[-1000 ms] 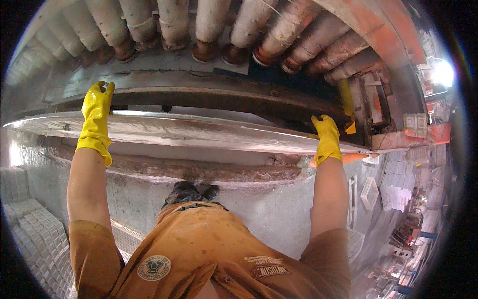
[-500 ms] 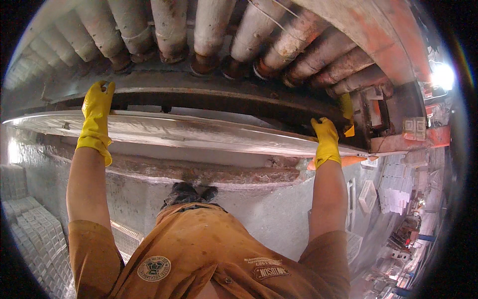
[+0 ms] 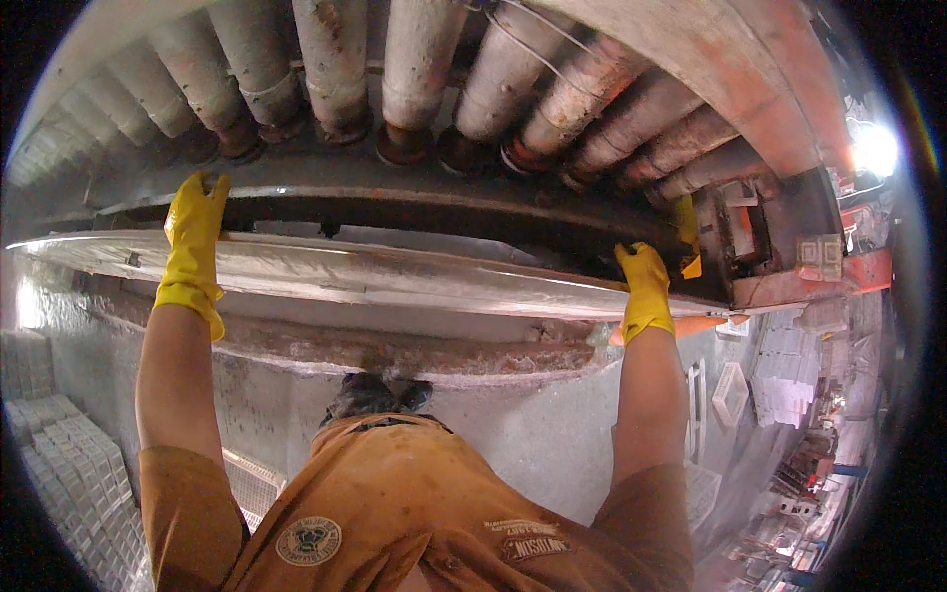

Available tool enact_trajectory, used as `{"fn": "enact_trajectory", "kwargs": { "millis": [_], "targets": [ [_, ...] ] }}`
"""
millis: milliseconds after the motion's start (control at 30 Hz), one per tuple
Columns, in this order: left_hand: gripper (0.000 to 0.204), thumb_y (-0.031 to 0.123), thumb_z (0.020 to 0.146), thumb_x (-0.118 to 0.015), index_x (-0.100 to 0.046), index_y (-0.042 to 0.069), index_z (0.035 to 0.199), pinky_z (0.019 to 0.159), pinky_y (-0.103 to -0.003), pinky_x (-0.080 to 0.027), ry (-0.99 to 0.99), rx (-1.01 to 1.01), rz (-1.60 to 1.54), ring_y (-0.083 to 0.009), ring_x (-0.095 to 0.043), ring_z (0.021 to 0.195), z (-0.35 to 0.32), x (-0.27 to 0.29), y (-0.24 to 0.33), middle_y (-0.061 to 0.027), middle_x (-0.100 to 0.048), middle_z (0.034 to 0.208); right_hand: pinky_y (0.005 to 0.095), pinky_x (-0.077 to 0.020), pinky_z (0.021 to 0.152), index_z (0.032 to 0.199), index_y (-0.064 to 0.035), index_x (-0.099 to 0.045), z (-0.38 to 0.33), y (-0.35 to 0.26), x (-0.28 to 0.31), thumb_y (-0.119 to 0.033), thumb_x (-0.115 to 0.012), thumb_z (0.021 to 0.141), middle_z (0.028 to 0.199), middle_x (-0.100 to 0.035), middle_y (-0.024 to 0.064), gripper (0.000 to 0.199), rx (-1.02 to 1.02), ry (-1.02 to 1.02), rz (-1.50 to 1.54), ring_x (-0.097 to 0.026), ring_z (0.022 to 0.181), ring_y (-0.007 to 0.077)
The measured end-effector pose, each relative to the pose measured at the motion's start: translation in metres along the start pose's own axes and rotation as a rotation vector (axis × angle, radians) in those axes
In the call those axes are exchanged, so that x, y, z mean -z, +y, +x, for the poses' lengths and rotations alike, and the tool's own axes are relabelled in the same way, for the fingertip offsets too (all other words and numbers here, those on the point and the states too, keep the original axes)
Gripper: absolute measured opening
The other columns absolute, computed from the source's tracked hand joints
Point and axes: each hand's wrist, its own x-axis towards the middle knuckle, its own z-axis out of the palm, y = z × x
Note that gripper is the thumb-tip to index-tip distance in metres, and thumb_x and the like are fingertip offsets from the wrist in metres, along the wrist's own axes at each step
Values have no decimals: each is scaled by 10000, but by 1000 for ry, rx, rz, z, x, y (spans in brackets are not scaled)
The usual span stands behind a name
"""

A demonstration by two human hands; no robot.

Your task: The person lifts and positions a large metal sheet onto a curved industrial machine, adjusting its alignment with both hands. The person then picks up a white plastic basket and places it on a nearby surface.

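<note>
A long shiny metal sheet [image 3: 395,271] spans the view in front of me, lying across a rusty machine frame [image 3: 414,202]. My left hand [image 3: 192,242], in a yellow rubber glove, lies flat on the sheet's left part, fingers stretched toward the dark slot behind it. My right hand [image 3: 646,286], also in a yellow glove, rests on the sheet's right end beside a yellow tag [image 3: 688,242]. Whether either hand curls around the sheet's edge is hidden. My orange work shirt [image 3: 414,513] fills the lower middle.
A row of thick crusted rollers [image 3: 414,89] runs behind the slot. An orange-painted machine housing [image 3: 779,237] stands at the right. A stained ledge [image 3: 395,350] runs below the sheet. Stacks of pale trays [image 3: 69,474] sit low left; more pale blocks [image 3: 789,375] lie right.
Both hands stay on the sheet in nearly the same spots. My head has tilted down a little, so the rollers and the sheet sit slightly lower in view.
</note>
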Motion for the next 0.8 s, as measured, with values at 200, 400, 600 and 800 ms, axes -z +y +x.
{"fn": "enact_trajectory", "kwargs": {
  "millis": [200, 400, 600, 800],
  "targets": [
    [599, 555, 939, -607, -663, 73, 1292, 965, -435, -510, -49, 91, -30, -356, -666, 1139, -3, 3, 6, -169, -709, 1222, 457, -452, 1085, 1390, -106, -619, 4, 4, 0, -569, -623, 903, 1421, -605, 160, 672, -1, -48, -19, -577, 1306, 350],
    [603, 549, 935, -613, -660, 64, 1291, 965, -435, -511, -6, 34, -28, -373, -670, 1123, -4, 1, 2, -179, -716, 1199, 455, -454, 1077, 1389, -119, -622, 0, -1, 3, -574, -630, 903, 1416, -610, 157, 666, -36, -80, -15, -581, 1303, 352],
    [601, 537, 933, -610, -656, 62, 1298, 981, -434, -503, 0, 31, -14, -372, -662, 1136, 2, -9, -10, -189, -706, 1219, 454, -460, 1065, 1359, -111, -640, -3, -3, 5, -560, -628, 905, 1383, -635, 153, 639, -27, -58, 3, -596, 1280, 366],
    [639, 548, 923, -621, -645, 48, 1320, 986, -413, -508, -15, 23, -8, -349, -669, 1150, 3, -8, -7, -176, -707, 1243, 452, -456, 1062, 1328, -60, -649, -10, -8, 10, -503, -668, 914, 1367, -635, 199, 607, -53, -90, 137, -606, 1259, 377]
  ]
}}
